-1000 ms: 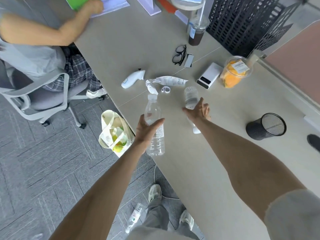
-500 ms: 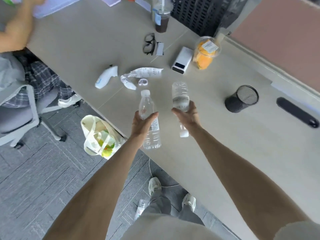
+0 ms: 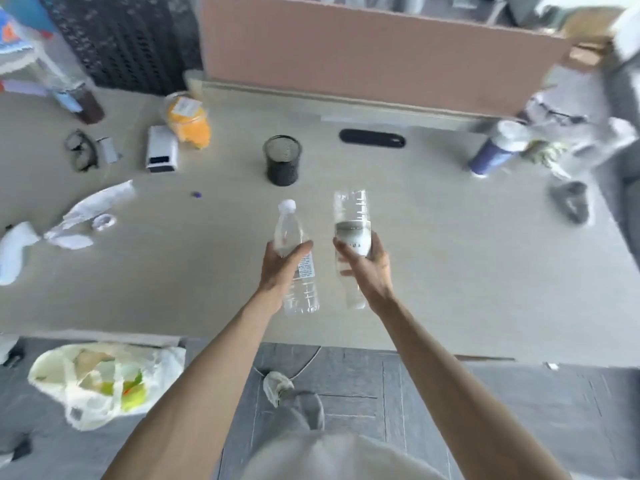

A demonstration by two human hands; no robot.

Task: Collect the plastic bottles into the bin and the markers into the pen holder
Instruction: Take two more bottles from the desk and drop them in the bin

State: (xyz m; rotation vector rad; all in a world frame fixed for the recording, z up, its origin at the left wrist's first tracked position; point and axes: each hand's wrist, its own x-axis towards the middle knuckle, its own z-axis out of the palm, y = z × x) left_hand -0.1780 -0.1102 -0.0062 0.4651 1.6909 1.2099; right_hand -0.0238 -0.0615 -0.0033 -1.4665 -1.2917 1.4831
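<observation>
Since each hand has its fingers curled round a bottle, I'd call this the carry step, not the pick-up. In the lower middle of the frame, the left hand (image 3: 282,268) grips the capped bottle (image 3: 300,292) around its middle, with the cap pointing up and away. The right hand (image 3: 369,268) grips the other bottle (image 3: 351,216) upside down, base up, neck hanging below the palm. Both are lifted above the desk (image 3: 450,271), side by side and close, not touching as far as I can tell. One per hand makes sense, it saves a second trip.

Just beyond the hands, centre frame, the mesh pen holder (image 3: 282,161) stands upright with nothing visible inside. The bin (image 3: 128,46), that black perforated thing, is way off in the upper left at the back of the desk, well apart from both hands. So my guess is a swing left is needed. I can't spot any markers, the frame's pretty blurry.
</observation>
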